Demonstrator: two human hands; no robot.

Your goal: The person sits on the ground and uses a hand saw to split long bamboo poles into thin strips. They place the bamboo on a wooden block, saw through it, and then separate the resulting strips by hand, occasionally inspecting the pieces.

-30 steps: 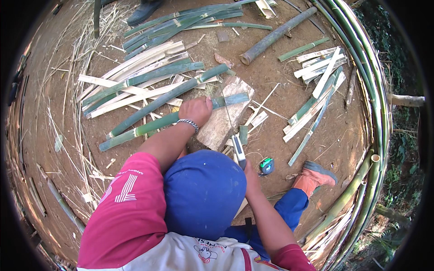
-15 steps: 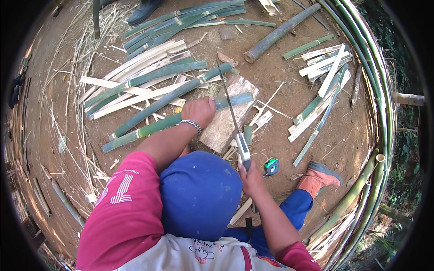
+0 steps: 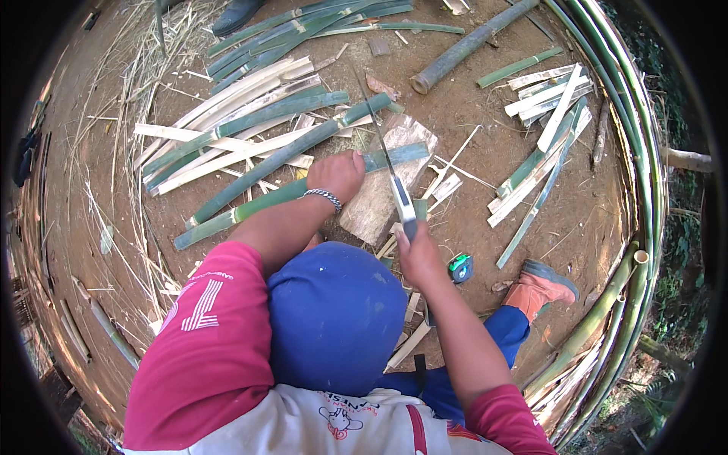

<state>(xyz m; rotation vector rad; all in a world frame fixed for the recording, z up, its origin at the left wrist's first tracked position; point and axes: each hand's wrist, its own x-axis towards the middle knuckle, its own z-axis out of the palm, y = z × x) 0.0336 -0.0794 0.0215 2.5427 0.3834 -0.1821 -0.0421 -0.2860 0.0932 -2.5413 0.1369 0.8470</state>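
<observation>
My left hand is closed round a green bamboo pole, pressing it onto a flat wooden block. The pole's right end rests across this block. My right hand grips the dark and white handle of a hand saw. Its long thin blade points away from me and crosses the pole just right of my left hand. How deep the blade sits in the pole cannot be made out. Beyond my left hand, a second bamboo pole lies roughly parallel.
Split bamboo strips lie in a heap at far left, with another pile at right. A tape measure sits right of my right hand. A thick bamboo pole lies farther off. Long bamboo culms curve along the right edge.
My right hand and the saw have slid forward, away from me, along the cut line. My left hand still holds the pole in the same place.
</observation>
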